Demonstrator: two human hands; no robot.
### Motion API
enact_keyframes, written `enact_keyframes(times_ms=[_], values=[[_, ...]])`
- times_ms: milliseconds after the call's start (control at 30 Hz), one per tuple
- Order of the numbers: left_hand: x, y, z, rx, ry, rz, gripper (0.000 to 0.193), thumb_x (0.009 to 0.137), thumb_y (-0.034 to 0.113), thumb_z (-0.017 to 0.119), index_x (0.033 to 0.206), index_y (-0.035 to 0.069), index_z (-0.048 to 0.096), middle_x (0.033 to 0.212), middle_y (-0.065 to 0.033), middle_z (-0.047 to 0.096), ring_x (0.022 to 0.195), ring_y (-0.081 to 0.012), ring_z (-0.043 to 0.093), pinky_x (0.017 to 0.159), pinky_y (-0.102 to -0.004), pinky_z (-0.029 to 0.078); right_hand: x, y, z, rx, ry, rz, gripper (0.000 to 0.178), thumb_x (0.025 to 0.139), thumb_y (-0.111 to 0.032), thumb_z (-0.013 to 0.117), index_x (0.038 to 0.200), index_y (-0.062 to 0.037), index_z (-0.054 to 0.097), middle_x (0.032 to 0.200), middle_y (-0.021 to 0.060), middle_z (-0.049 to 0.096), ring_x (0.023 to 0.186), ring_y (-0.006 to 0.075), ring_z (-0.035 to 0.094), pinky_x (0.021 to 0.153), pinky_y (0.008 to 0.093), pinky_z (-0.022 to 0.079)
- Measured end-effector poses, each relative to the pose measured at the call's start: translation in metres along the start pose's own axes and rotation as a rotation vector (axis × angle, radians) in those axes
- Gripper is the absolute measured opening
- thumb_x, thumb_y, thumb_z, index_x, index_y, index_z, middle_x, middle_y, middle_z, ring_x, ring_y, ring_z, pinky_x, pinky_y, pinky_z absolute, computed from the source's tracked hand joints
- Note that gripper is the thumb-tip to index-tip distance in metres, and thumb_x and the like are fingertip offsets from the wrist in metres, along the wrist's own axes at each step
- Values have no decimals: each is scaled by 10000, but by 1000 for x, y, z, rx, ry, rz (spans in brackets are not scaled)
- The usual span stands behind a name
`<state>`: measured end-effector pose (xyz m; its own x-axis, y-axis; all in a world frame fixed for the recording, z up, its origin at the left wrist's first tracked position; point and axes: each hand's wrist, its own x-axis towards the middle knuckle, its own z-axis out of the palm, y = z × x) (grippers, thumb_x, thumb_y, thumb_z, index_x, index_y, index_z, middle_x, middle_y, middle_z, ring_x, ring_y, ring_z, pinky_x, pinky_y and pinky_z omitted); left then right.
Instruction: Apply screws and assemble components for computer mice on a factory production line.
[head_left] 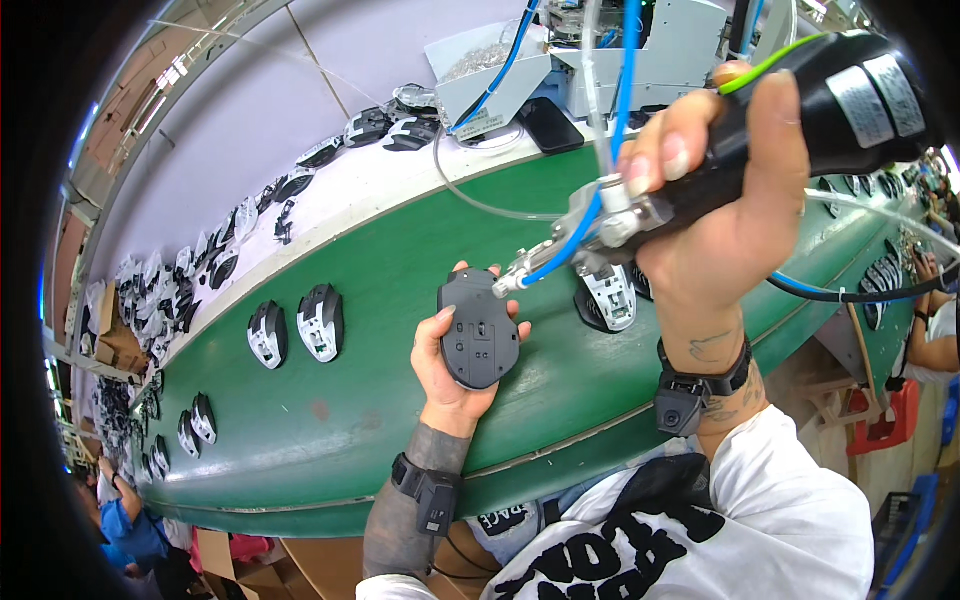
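My left hand (452,385) is closed around a dark grey computer mouse (480,340), underside up, above the green belt. Small holes and slots show on its flat face. In my right hand (715,190) is a black powered screwdriver (830,110) with a green stripe, tilted down to the left. Its silver nose (512,282) meets the upper right part of the mouse; whether it touches a screw is too small to tell. A blue hose (626,90) and a clear tube (592,90) run up from the tool head.
Half-built mice, such as this white-and-black one (320,323), lie on the green conveyor belt (390,260). More parts line the white ledge (310,205) along the wall. A machine with a metal hopper (490,70) stands at the back. Co-workers sit at far left and right.
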<state>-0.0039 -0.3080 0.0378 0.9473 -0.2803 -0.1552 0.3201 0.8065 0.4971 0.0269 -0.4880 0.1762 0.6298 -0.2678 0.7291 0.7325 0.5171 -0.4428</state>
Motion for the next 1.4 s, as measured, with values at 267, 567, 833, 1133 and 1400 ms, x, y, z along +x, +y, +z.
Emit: enact_keyframes(times_ms=[267, 567, 833, 1133, 1400], values=[[-3, -2, 3, -31, -88, -25, 646, 747, 299, 507, 1358, 179, 338, 1338, -122, 397, 963, -281, 572, 838, -490, 491, 2, -6, 13, -35, 27, 74, 335, 932, -394, 441, 1004, -68, 469, 593, 35, 476, 487, 156, 491, 509, 291, 419], [-2, 3, 3, -76, -195, -39, 627, 764, 286, 510, 1357, 178, 335, 1324, -120, 408, 974, -275, 567, 829, -486, 501, -3, -7, 14, -82, 30, 53, 371, 932, -425, 422, 1008, -64, 467, 597, 29, 459, 502, 152, 468, 504, 283, 400], [11, 15, -18, -22, 124, 172, 502, 801, 280, 500, 1278, 154, 405, 1198, -103, 485, 958, -265, 551, 823, -459, 480, -7, -23, 18, 69, -48, 126, 436, 934, -447, 403, 1063, -34, 450, 641, 26, 453, 540, 149, 456, 505, 269, 390], [3, 17, -6, -100, 27, 232, 537, 786, 292, 473, 1304, 180, 391, 1255, -91, 451, 931, -256, 550, 808, -471, 478, -28, -8, 40, 118, -120, 251, 472, 950, -456, 354, 1102, -13, 410, 629, 16, 423, 504, 128, 448, 459, 250, 407], [1, 12, -4, -165, 2, 204, 527, 793, 294, 479, 1299, 175, 392, 1232, -90, 461, 919, -253, 549, 778, -457, 485, -30, -9, 42, 163, -163, 242, 469, 949, -460, 360, 1092, -17, 412, 614, 11, 428, 491, 130, 454, 432, 243, 395]])
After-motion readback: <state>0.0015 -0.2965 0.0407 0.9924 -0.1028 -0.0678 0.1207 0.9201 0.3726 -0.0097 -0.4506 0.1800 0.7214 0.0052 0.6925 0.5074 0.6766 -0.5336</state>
